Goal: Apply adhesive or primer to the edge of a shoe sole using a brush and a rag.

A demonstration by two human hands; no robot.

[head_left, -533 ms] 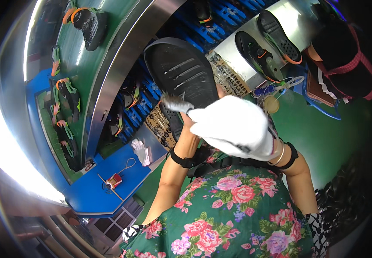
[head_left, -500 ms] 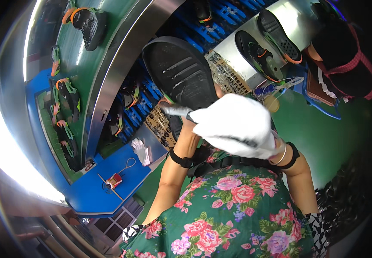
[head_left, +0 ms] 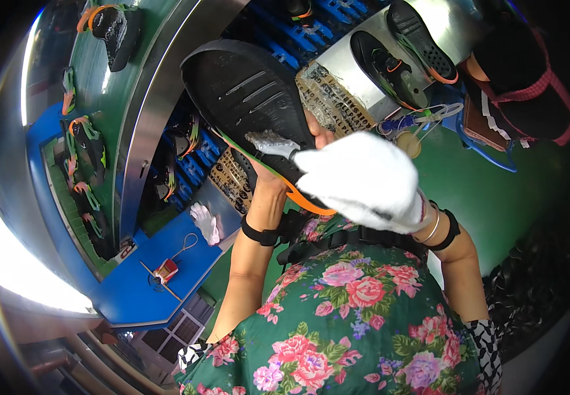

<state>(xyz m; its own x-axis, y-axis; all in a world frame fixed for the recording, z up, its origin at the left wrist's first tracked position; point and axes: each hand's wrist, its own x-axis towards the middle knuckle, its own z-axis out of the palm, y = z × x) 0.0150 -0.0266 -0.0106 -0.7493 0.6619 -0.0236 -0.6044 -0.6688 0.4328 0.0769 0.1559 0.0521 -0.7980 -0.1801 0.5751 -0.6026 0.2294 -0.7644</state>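
Observation:
My bare left hand (head_left: 266, 176) holds a black shoe sole (head_left: 242, 89) from below and around its edge, with the inner face turned up. Its rim is orange and green, and wet-looking streaks mark the inner face. A white knit glove covers my right hand (head_left: 364, 181), which is closed around a brush. The clumped, greyish bristle end of the brush (head_left: 270, 141) lies over the middle of the sole, seemingly touching it. The glove hides the brush's handle.
Shoe parts (head_left: 117, 33) lie on a green belt behind a metal rail (head_left: 156, 85) at left. A blue table (head_left: 143, 296) bears a red-and-wood tool and white glove (head_left: 204, 222). Two shoes (head_left: 387, 69) rest on metal at upper right, near what looks like another person (head_left: 515, 79).
The sole has shifted left and tilted, so its orange-and-green rim now shows. The brush has moved slightly along the sole, and my gloved right hand has come a little lower.

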